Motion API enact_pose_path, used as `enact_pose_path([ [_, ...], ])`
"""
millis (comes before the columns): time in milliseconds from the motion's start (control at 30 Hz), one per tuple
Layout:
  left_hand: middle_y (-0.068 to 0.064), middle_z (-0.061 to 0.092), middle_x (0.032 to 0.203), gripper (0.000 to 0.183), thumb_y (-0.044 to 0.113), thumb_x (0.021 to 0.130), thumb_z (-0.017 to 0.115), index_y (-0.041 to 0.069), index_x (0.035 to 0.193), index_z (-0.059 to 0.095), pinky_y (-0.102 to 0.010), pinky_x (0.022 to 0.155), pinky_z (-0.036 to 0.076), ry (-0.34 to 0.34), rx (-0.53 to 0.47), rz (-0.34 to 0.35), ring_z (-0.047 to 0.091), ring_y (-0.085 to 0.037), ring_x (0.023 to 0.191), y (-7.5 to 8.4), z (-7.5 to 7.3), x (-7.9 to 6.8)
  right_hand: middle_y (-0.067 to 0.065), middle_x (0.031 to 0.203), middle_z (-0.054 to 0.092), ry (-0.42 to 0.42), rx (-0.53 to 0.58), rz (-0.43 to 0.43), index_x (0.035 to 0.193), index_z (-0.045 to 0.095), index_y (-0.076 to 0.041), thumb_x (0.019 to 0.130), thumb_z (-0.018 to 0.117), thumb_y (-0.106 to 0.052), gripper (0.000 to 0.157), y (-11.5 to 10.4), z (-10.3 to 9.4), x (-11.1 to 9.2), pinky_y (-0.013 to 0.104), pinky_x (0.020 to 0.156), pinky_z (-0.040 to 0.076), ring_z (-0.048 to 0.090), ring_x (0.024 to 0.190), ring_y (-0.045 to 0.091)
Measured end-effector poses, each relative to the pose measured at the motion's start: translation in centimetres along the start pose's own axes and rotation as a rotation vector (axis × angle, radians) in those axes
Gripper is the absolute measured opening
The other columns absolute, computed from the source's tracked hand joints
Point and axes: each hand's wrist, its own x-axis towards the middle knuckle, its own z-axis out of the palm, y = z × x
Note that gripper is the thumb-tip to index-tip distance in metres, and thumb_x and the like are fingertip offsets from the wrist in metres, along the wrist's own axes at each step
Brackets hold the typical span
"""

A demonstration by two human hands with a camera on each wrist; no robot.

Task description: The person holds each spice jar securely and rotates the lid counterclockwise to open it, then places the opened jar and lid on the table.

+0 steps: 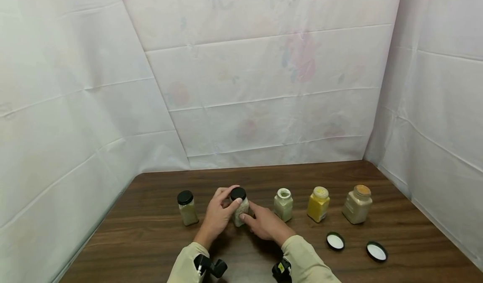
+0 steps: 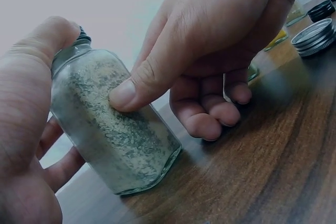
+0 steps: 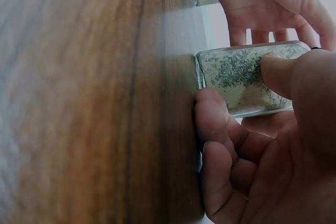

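A glass spice jar (image 1: 241,213) with a black lid (image 1: 238,193) stands between my hands, filled with pale and dark flakes. In the left wrist view the jar (image 2: 113,135) leans slightly, its base at the table. My left hand (image 1: 217,216) holds it around the lid and upper part, with the thumb near the lid. My right hand (image 1: 266,223) grips the body from the right, its thumb pressed on the glass face. In the right wrist view the right hand's lower fingers (image 3: 215,166) curl beside the base, close to the wood.
Left of my hands is another black-lidded jar (image 1: 188,209). To the right stand three lidless jars: pale green (image 1: 284,207), yellow (image 1: 318,207) and beige with an orange-brown top (image 1: 357,207). Two loose lids (image 1: 335,241) lie near them on the wooden table (image 1: 143,237). White cloth (image 1: 264,128) surrounds the table.
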Motion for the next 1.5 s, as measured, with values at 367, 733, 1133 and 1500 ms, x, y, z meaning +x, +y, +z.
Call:
enact_pose_path([
  [367,-0.007,0.056,0.113,0.041,0.015,0.092,0.075,0.011,0.132,0.066,-0.033,0.089,0.052,0.042,-0.024,-0.015,0.058,-0.024,0.108,-0.8,0.1,0.2,-0.003,0.086,0.066,-0.002,0.040,-0.009,0.157,0.034,-0.014,0.102,0.054,-0.046,0.067,0.3,-0.1,0.1,0.042,0.073,0.050,0.062,0.071,0.012],
  [733,-0.003,0.052,0.129,0.043,0.029,0.104,0.057,0.030,0.146,0.053,-0.045,0.100,0.039,-0.080,-0.075,0.006,0.049,-0.022,0.119,-4.2,-0.3,0.7,-0.001,0.086,0.065,-0.014,0.075,0.028,0.156,0.034,-0.008,0.101,0.055,-0.048,0.071,0.2,-0.2,0.0,0.041,0.069,0.050,0.063,0.073,0.014],
  [1133,0.000,0.052,0.132,0.037,0.031,0.105,0.055,0.032,0.142,0.057,-0.043,0.104,0.039,-0.124,-0.097,-0.002,0.051,-0.019,0.123,-4.3,-0.7,0.8,0.000,0.085,0.065,-0.012,0.107,0.034,0.156,0.034,-0.008,0.101,0.056,-0.048,0.072,0.3,-0.2,0.0,0.039,0.065,0.050,0.063,0.072,0.016],
  [1500,0.002,0.057,0.123,0.037,0.032,0.100,0.064,0.032,0.136,0.061,-0.048,0.100,0.040,-0.064,-0.028,-0.004,0.051,-0.021,0.119,-4.7,-0.6,0.8,0.003,0.076,0.063,-0.009,0.128,0.018,0.156,0.035,-0.010,0.102,0.056,-0.045,0.068,0.2,-0.1,-0.1,0.037,0.059,0.049,0.062,0.066,0.019],
])
